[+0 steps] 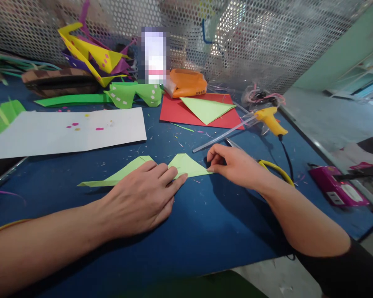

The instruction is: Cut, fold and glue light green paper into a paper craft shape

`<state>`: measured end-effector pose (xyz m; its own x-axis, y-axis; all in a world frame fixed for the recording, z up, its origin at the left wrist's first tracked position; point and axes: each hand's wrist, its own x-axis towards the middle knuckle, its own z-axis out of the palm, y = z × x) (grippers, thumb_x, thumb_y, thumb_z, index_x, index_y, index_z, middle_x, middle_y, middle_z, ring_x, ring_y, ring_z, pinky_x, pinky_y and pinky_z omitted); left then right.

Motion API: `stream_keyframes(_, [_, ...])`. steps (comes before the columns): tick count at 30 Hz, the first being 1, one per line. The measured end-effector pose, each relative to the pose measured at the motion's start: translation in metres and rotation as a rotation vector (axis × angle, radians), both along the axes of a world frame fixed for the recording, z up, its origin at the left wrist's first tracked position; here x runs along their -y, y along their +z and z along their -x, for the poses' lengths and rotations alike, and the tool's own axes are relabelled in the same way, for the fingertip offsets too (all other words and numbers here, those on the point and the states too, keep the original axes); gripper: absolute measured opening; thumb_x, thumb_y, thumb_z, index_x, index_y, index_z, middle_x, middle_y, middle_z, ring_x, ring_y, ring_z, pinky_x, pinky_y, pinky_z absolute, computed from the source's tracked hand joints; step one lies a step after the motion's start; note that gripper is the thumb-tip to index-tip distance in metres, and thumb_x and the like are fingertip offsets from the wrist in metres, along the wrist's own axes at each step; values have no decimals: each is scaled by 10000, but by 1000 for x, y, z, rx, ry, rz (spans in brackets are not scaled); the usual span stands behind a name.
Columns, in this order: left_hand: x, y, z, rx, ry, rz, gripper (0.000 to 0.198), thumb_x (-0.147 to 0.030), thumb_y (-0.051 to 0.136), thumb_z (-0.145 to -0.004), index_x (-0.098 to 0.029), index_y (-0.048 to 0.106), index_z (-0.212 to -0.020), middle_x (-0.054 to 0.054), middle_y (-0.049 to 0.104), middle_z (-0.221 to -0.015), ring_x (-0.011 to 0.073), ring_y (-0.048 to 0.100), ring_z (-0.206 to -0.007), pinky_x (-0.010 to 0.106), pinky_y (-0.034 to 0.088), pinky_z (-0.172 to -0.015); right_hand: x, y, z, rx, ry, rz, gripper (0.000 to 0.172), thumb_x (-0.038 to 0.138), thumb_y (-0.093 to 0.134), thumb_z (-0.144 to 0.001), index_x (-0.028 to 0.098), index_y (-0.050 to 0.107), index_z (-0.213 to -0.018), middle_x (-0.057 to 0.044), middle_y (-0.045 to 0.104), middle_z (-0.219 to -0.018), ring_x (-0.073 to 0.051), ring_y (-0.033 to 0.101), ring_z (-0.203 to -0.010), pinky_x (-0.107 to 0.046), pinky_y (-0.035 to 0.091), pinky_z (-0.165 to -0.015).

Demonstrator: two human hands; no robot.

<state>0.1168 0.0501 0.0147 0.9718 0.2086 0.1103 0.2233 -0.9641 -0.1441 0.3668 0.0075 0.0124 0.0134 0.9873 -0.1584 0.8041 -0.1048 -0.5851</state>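
Observation:
A folded piece of light green paper (pixel 189 166) lies on the blue table, with two peaks along its far edge and a long thin point at the left. My left hand (pixel 146 192) rests over its middle, fingers curled and pressing it down, hiding the part between the peaks. At the paper's right tip, my right hand (pixel 228 163) pinches the corner between thumb and forefinger. Just behind that hand is a pair of scissors with yellow handles (pixel 278 173), partly covered by the wrist.
Behind lie a white sheet (pixel 118 128), green paper glasses (pixel 133 94), a red sheet (pixel 174 109) with a green triangle (pixel 207 109), and an orange packet (pixel 186 82). To the right are a yellow glue gun (pixel 271 118) with a long glue stick and a magenta power strip (pixel 337 186).

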Motion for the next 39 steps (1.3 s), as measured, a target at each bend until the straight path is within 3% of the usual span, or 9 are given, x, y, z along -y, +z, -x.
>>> stream_keyframes(2, [0,0,0,-3,-1,-8,404,-265,388,-925,-161,573,-1268,87,600,-901,233,535,-766,395,369,-694,-1,4,-5,-90,-24,-36,64,168,635,-767,208,594,-796,28,637,-710,-138,583,-670,-270,426,-626])
stream_keyframes(6, [-1,0,1,6,1,11,387,-273,395,-925,-180,589,-1247,83,600,-894,231,534,-764,392,378,-692,1,13,-10,-79,-17,-281,42,198,651,-787,204,614,-770,5,654,-766,-160,585,-737,-301,437,-709])
stream_keyframes(11, [-2,-5,1,47,-8,19,402,-265,405,-916,-162,586,-1260,88,598,-906,251,537,-772,412,379,-696,8,15,2,363,390,-381,100,235,610,-876,204,665,-798,-30,651,-831,-196,547,-838,-337,375,-764])
stream_keyframes(15, [-2,-8,2,60,-8,3,410,-258,391,-917,-153,588,-1261,98,604,-911,248,528,-764,408,375,-705,15,15,10,692,541,-404,256,210,491,-937,178,648,-738,-50,610,-742,-195,491,-734,-349,312,-687])
stream_keyframes(24, [0,-8,1,66,3,-3,424,-246,389,-916,-147,578,-1283,91,608,-895,239,521,-758,399,382,-687,34,-2,12,756,507,-524,269,89,428,-917,133,682,-839,-82,602,-754,-218,493,-754,-364,336,-698])
stream_keyframes(31, [1,-7,2,67,14,-6,415,-238,393,-910,-159,589,-1267,93,610,-929,239,527,-781,396,377,-709,53,-7,19,676,451,-470,398,223,444,-935,53,565,-1274,-121,613,-907,-256,505,-841,-411,395,-777])
stream_keyframes(36, [3,-4,1,31,38,-10,419,-248,407,-907,-157,572,-1281,87,602,-917,244,539,-792,402,377,-704,54,-4,30,632,460,-452,415,255,407,-948,15,585,-1236,-135,593,-979,-275,495,-960,-465,365,-946])
stream_keyframes(39, [4,-1,0,7,41,7,418,-247,408,-908,-155,562,-1286,86,599,-919,242,546,-801,395,384,-700,52,-4,41,547,464,-404,436,265,415,-936,18,561,-1264,-155,575,-1037,-282,482,-995,-448,406,-913])
